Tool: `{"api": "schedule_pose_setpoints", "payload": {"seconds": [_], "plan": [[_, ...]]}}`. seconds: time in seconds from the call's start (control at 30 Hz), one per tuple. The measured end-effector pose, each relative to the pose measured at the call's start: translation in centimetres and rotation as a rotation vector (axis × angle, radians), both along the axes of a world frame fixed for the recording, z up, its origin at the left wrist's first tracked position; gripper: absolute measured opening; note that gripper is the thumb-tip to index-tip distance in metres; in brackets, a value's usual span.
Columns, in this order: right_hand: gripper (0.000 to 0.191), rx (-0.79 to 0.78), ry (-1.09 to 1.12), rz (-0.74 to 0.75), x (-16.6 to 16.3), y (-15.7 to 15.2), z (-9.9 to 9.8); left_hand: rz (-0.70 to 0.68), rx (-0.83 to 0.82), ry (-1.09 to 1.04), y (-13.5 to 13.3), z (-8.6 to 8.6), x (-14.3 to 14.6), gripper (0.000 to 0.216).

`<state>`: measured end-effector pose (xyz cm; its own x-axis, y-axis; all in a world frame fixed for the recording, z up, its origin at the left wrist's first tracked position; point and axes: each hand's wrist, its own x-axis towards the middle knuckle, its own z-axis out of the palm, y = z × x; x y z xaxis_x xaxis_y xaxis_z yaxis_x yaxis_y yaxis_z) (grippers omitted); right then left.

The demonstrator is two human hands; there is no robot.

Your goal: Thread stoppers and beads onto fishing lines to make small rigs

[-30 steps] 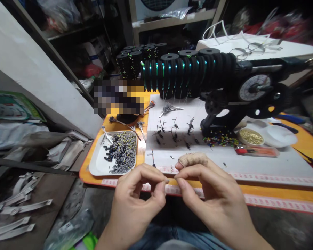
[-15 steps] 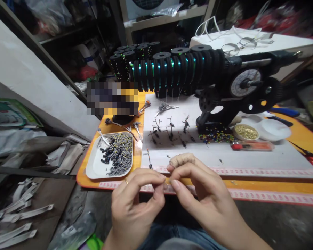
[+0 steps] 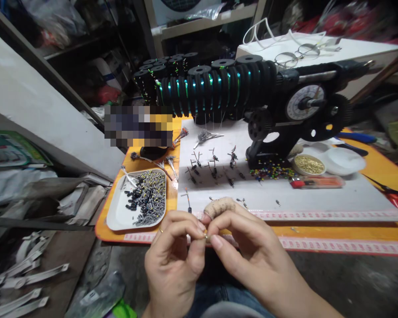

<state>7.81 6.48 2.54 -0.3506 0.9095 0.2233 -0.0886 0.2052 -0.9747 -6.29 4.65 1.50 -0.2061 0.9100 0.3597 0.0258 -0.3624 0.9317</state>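
My left hand [image 3: 175, 256] and my right hand [image 3: 248, 251] meet fingertip to fingertip just in front of the orange table edge [image 3: 318, 243]. Both are closed in a pinch on a tiny metal piece [image 3: 206, 237] held between them. My right forefinger wears a tan wrap [image 3: 220, 206]. Just left of the hands lies a white tray [image 3: 119, 216] of small grey tubes [image 3: 149, 196]. Small black wired pieces [image 3: 214, 165] are scattered on the white mat [image 3: 318, 196] beyond the hands.
A black winding machine [image 3: 298, 115] carries a row of black spools [image 3: 215, 90] with green line. Coloured beads [image 3: 272, 170], a dish of gold bits [image 3: 308, 164], a white lid [image 3: 346, 160] and a red lighter [image 3: 315, 182] lie on the right. Shelves stand behind, paper strips [image 3: 16, 274] on the floor left.
Both hands have drawn closer together, so the fingertips now touch around the small piece. The view has shifted, and the table and machine appear slightly further left and up.
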Motion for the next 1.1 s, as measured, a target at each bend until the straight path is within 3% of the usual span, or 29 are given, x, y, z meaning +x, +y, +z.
{"api": "schedule_pose_setpoints", "payload": {"seconds": [0.27,0.33,0.47,0.67,0.77,0.9,1.0,1.1], "plan": [[0.009,0.028,0.004,0.009,-0.4,0.1,-0.1,-0.043,-0.119,-0.142,-0.5,-0.5,0.2,0.007],[0.007,0.106,-0.053,-0.069,-0.4,0.0,-0.4,-0.060,-0.120,-0.184,-0.6,-0.6,0.4,0.007],[0.019,0.414,-0.199,-0.293,-0.2,-0.4,-0.9,-0.068,-0.124,-0.243,-0.6,-0.8,0.6,0.009],[0.031,0.403,-0.182,-0.197,0.6,0.1,-0.3,-0.037,-0.287,-0.369,-0.5,-0.9,0.6,0.012],[0.032,0.529,-0.208,-0.211,0.9,0.3,-0.2,-0.085,-0.342,-0.399,-0.5,-0.7,0.6,0.013],[0.040,0.649,-0.282,-0.272,1.2,0.2,-0.4,-0.151,-0.267,-0.335,-0.6,-0.4,0.4,0.005],[0.039,0.623,-0.257,-0.245,1.4,0.3,-0.1,-0.196,-0.225,-0.261,-0.5,-0.1,0.0,0.009],[0.031,0.498,-0.175,-0.155,1.6,0.8,0.3,-0.281,-0.247,-0.243,-0.3,0.2,-0.3,0.012]]}}
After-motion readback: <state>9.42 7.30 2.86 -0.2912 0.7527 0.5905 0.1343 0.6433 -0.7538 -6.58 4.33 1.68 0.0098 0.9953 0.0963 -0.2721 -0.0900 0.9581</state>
